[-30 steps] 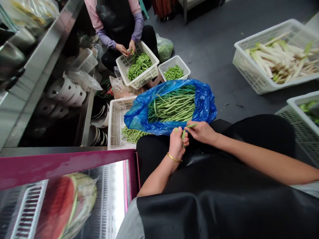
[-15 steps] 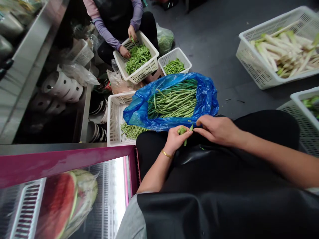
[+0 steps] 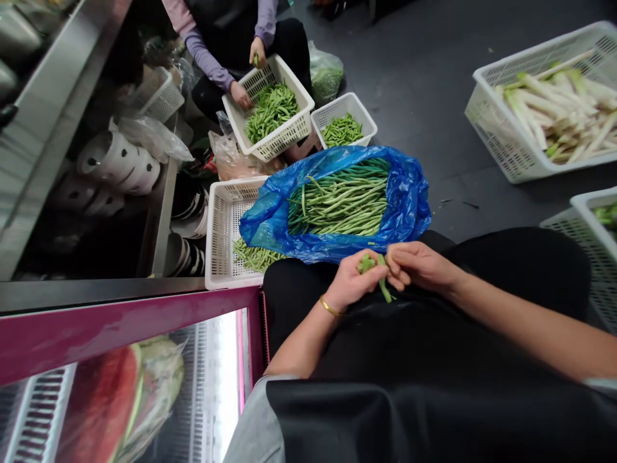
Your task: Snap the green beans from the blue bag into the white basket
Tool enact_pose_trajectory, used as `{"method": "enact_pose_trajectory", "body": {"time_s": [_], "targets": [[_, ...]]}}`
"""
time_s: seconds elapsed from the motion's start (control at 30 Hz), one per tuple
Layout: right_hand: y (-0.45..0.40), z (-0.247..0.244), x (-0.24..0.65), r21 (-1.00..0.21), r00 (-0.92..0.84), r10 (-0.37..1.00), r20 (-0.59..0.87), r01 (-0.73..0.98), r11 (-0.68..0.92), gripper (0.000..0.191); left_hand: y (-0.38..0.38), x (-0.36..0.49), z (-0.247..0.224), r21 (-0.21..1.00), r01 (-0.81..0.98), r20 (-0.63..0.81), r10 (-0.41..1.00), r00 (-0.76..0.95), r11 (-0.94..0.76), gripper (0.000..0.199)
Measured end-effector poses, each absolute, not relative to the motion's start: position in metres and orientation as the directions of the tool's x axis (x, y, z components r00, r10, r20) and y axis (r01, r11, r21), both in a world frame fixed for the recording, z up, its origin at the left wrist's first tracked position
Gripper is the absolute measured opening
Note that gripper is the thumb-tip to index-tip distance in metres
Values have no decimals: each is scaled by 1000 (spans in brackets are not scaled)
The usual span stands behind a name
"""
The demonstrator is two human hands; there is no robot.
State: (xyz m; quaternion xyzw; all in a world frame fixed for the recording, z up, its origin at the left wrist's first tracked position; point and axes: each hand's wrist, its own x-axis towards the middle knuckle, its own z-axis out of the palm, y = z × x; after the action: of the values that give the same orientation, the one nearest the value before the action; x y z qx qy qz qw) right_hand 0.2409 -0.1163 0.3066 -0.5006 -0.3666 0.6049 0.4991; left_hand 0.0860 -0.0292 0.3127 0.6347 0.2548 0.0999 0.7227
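My left hand [image 3: 357,280] is closed around several short pieces of green bean [image 3: 367,262], a gold bracelet at its wrist. One green bean [image 3: 385,283] sticks out past its thumb and points down. Pressed up against that bean, my right hand [image 3: 418,265] has its fingers bent and pinched at it; the fingertips partly hide the grip. Both hands are over my lap, just in front of a blue plastic bag [image 3: 407,193] lying open with long green beans [image 3: 344,202] inside.
Left of the bag stands a white basket [image 3: 219,235] with bean pieces. Beyond, a co-worker's hands [image 3: 241,95] work over a basket [image 3: 289,138] of green pods, beside a smaller basket [image 3: 367,128]. A crate [image 3: 506,145] of white stalks stands right; a glass-topped case [image 3: 193,386] is at left.
My right hand has moved in against my left, its fingers now bent in at the bean. That bean now reaches further down from my left hand. The view has shifted slightly.
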Motion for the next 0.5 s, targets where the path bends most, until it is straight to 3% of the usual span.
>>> {"method": "enact_pose_trajectory", "body": {"time_s": [0.07,0.13,0.17,0.2,0.27,0.37,0.43,0.5], "targets": [[-118,307,253,-928,-270,921,-281,-168,-333,46,-14,89,310,945,113,-263,513,817,306,32],[-113,310,276,-911,-512,753,-412,212,-355,40,10,90,303,943,77,-267,602,753,323,34],[-107,312,288,-864,-532,693,-488,409,-294,41,22,91,299,949,94,-273,637,721,300,34],[-99,313,300,-801,-496,688,-530,559,-214,44,34,91,293,953,155,-291,650,702,259,32],[-73,314,316,-676,-341,810,-476,731,-90,42,49,89,279,911,399,-372,635,677,109,23],[-23,304,317,-434,-73,964,-256,900,-47,36,46,85,263,578,761,-559,536,633,-297,8],[10,289,307,-242,42,982,-185,966,-87,37,34,80,261,374,777,-630,477,613,-506,2],[35,272,296,-142,87,976,-200,983,-117,37,24,76,270,374,743,-590,475,653,-556,4]]}}
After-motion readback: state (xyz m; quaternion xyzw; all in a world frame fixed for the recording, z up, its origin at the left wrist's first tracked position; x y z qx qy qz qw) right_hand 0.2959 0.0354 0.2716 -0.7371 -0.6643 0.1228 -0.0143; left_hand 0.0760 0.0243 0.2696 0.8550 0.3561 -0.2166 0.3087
